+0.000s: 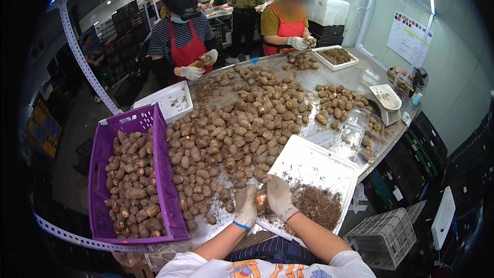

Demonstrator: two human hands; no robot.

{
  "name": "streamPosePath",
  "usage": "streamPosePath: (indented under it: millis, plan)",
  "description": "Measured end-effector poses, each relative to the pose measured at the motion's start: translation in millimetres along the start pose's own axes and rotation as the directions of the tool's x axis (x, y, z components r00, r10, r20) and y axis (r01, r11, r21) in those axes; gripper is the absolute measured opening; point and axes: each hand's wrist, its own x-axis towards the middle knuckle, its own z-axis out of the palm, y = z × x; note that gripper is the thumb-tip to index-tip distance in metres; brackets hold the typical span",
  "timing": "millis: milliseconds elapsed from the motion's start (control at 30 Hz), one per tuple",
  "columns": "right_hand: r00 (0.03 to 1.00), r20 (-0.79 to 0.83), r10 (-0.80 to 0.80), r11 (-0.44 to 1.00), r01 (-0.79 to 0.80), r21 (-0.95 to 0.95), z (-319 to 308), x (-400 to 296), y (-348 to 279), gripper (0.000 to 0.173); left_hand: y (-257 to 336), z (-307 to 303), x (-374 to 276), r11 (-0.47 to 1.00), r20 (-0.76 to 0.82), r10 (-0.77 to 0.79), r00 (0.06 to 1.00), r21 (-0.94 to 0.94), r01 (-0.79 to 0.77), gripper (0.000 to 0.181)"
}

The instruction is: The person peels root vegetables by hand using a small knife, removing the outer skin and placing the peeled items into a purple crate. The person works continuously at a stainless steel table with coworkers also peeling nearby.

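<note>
My left hand point(246, 205), in a pale knit work glove with a blue cuff, grips a taro corm point(261, 200) by its left side. On the corm's other side is my right hand point(281, 197), gloved too, its fingers bent against it; whether it holds a tool is hidden. Both hands are over the left edge of a white foam tray point(308, 154), which holds a heap of brown root fibres and peelings point(318, 205). Beyond and left of my hands, a large pile of small brown taro corms point(231, 127) covers much of the metal table.
At left stands a purple plastic crate point(164, 185) full of taro. A scale point(388, 102), clear plastic boxes point(353, 125) and a smaller taro pile point(339, 102) lie at right. Across the table, two gloved people in red aprons handle taro beside foam trays point(166, 102).
</note>
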Motion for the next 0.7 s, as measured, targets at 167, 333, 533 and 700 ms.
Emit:
streamPosePath:
  millis: [167,333,533,700]
  plan:
    - [0.998,-0.02,0.066,0.964,-0.058,0.26,7,-22,-20,0.032,23,5,-10,0.982,-0.048,0.112,0.993,0.158,-0.103,0.041]
    - [0.963,0.207,0.174,0.953,-0.218,0.213,-11,-4,-13,0.035,12,-18,0,0.96,0.146,0.083,0.986,0.254,-0.118,0.039]
    - [0.907,0.146,-0.395,0.918,0.382,0.108,-15,-26,-5,0.029,11,-26,3,0.981,0.194,-0.144,0.97,-0.104,0.166,0.048]
    - [0.925,0.246,-0.29,0.929,0.334,-0.16,-28,-22,-19,0.024,25,-29,-2,0.989,0.285,-0.143,0.948,0.07,0.128,0.046]
